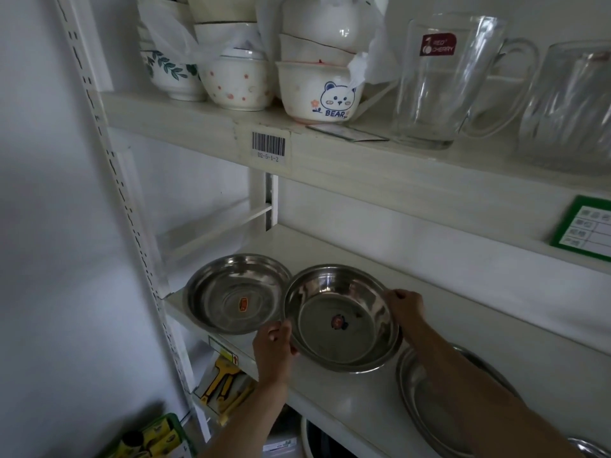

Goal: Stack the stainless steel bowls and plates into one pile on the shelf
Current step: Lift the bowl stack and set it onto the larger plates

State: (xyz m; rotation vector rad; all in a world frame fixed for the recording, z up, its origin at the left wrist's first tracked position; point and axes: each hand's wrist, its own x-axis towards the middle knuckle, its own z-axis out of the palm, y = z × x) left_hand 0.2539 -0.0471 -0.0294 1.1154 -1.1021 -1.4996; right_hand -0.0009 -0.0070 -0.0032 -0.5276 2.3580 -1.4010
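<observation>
A steel bowl [340,320] with a red sticker inside is held just above the white shelf [347,401]. It looks like two nested bowls, a second rim showing underneath. My left hand [274,352] grips its near-left rim and my right hand [405,305] grips its far-right rim. To its left a second steel bowl [231,294] with an orange sticker rests on the shelf, its rim touching the held bowl. A flat steel plate [426,408] lies on the shelf to the right, partly hidden under my right forearm. Another steel rim [591,447] shows at the bottom right corner.
The upper shelf [330,150] carries stacked ceramic bowls [317,90], a glass jug [439,81] and more glassware [568,104]. A green label card [585,228] hangs at the right. A white slotted upright [132,226] stands at the left. Yellow packaged goods [224,381] lie below.
</observation>
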